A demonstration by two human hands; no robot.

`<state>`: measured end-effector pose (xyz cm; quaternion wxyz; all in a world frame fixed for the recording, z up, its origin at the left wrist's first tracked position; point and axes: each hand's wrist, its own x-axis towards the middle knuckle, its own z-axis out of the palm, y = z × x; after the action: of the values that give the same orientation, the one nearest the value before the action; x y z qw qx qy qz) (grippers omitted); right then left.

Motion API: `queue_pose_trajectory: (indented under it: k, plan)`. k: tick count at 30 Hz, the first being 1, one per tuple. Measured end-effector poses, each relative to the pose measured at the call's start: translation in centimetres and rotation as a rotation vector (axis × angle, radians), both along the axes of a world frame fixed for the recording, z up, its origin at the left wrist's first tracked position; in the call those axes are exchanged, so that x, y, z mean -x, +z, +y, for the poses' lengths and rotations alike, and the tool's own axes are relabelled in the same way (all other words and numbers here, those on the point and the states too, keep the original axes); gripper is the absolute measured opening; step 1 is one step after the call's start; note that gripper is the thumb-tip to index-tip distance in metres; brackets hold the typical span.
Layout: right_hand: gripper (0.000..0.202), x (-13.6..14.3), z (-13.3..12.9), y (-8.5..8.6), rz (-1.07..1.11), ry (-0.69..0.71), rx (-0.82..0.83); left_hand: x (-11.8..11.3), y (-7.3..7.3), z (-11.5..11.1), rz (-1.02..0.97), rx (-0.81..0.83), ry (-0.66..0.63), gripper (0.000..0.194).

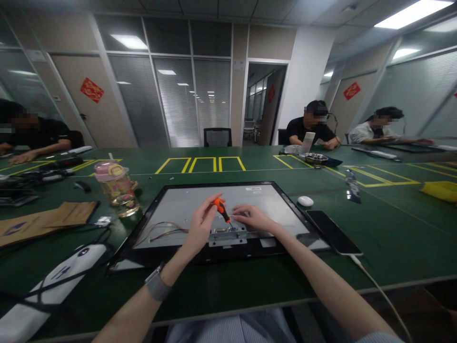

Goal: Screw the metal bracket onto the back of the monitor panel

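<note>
- While the orange-and-black screwdriver (220, 208) points down at the silver metal bracket (228, 235), the work there looks under way rather than finished, in my judgement; whether any screw is fully seated is too small to tell.
- What is done: the bracket is in position along the near edge of the large flat grey panel with a black frame (171, 205), but the view does not show whether it is fastened.
- What is left: at least the spot under the screwdriver seems open, and the thin brown and dark wires (160, 227) lie loosely across the panel, left of the bracket.
- The left hand (202, 226) has its grip closed around the screwdriver's handle; the right hand (253, 217) bends its fingers close to the shaft, and I cannot tell whether its grip holds anything.
- The panel lies flat on the green counter (250, 286), directly before the person, between the pink-lidded clear bottle (119, 190) and the black-screened phone (333, 231).
- Its grey face looks smooth and dull, with pale labels near the far edge; the bracket has holes along its near flange.
</note>
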<state>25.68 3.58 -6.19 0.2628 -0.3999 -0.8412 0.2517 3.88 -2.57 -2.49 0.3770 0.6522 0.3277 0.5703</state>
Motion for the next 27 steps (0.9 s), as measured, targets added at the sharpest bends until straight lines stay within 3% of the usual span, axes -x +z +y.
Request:
queue_pose_trajectory:
  k: [8, 14, 21, 27]
  plan:
    - [0.056, -1.4, 1.0, 0.5, 0.068, 0.200, 0.222, -0.4, -0.3, 0.1, -0.027, -0.017, 0.012, 0.036]
    - [0.056, -1.5, 1.0, 0.5, 0.066, 0.185, 0.246, -0.3, -0.1, 0.2, 0.065, -0.153, 0.144, 0.022]
    - [0.057, -1.4, 0.9, 0.3, 0.092, 0.179, 0.255, -0.4, 0.5, -0.6, 0.108, -0.126, 0.014, 0.033]
    - [0.057, -1.4, 0.9, 0.4, 0.072, 0.174, 0.239, -0.3, 0.1, -0.3, 0.097, -0.146, 0.105, 0.025]
